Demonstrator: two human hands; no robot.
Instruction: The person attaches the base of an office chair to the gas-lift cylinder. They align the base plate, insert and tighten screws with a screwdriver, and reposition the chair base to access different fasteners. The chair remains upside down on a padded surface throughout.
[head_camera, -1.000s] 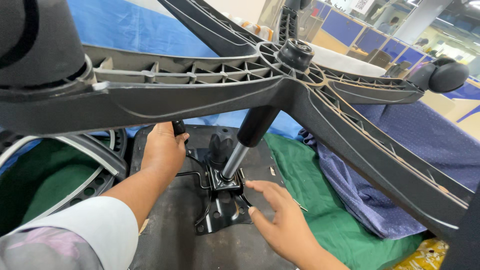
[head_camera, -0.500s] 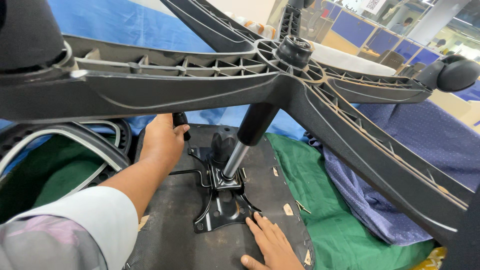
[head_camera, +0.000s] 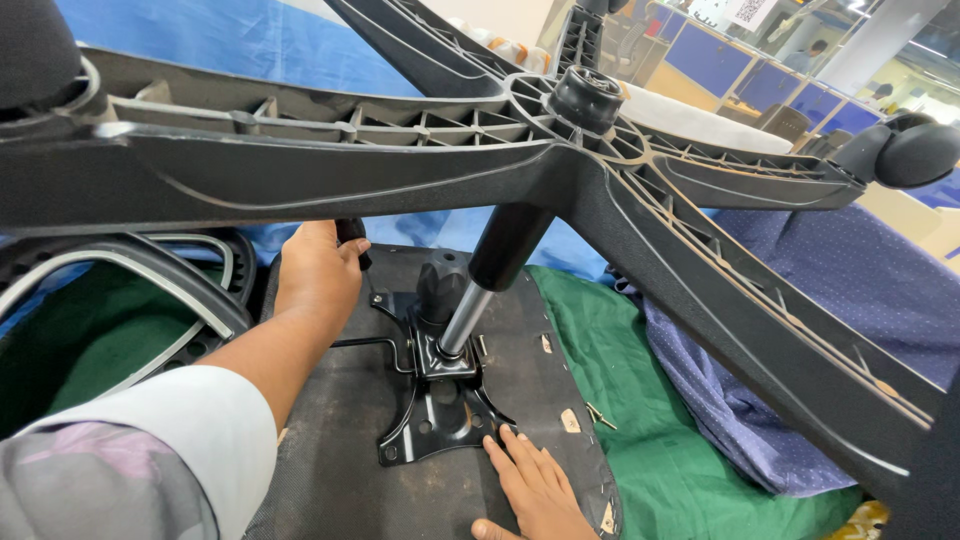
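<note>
An office chair lies upside down in the head view. Its black star base (head_camera: 560, 150) with castors spreads across the top, and the gas cylinder (head_camera: 470, 310) runs down into the black metal mechanism plate (head_camera: 435, 415) on the seat underside (head_camera: 340, 470). My left hand (head_camera: 318, 275) is closed around a black lever handle (head_camera: 352, 235) at the left of the mechanism. My right hand (head_camera: 530, 490) lies flat, fingers apart, on the seat underside just right of the plate.
A black armrest loop (head_camera: 130, 275) lies at the left over green cloth. Green fabric (head_camera: 640, 430) and purple dotted fabric (head_camera: 800, 330) spread to the right, blue sheeting (head_camera: 220, 40) behind. A castor wheel (head_camera: 915, 150) sticks out at the upper right.
My right hand has dropped from beside the mechanism plate down to the seat underside and now rests flat there. My left hand has stayed on the lever handle.
</note>
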